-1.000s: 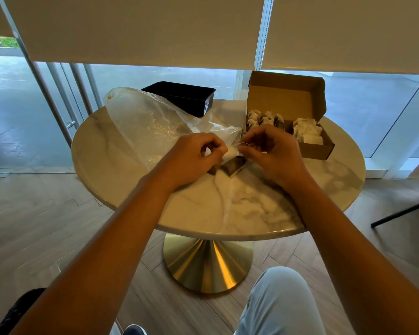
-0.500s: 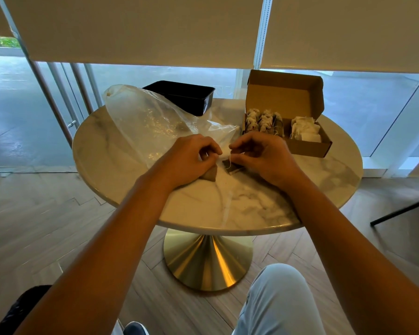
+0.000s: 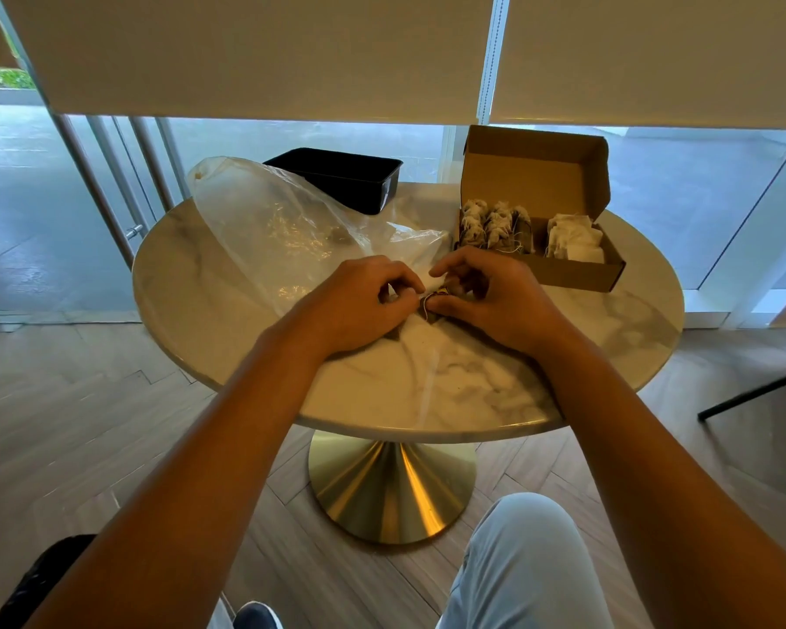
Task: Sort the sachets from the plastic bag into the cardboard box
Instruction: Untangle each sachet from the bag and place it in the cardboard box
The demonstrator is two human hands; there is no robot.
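A clear plastic bag (image 3: 273, 229) lies crumpled on the left half of the round marble table (image 3: 631, 329). At the table's right back stands an open cardboard box (image 3: 577, 270); its left compartment holds several brown sachets (image 3: 491, 224), its right one several white sachets (image 3: 572, 240). At the table's middle my left hand (image 3: 364, 301) and my right hand (image 3: 495, 297) meet fingertip to fingertip and both pinch one small dark sachet (image 3: 434, 304) with its string, just by the bag's mouth. Most of that sachet is hidden by my fingers.
A black plastic tray (image 3: 336, 177) sits at the table's back, behind the bag. The table stands on a brass pedestal (image 3: 391, 488) before a glass wall with blinds. A dark chair leg (image 3: 754, 392) shows at the right. My knee (image 3: 522, 565) is below the table edge.
Both hands have drawn slightly towards me and closer together, and the sachet they were pulling apart by its string is now bunched between the fingertips. The bag and box have not moved.
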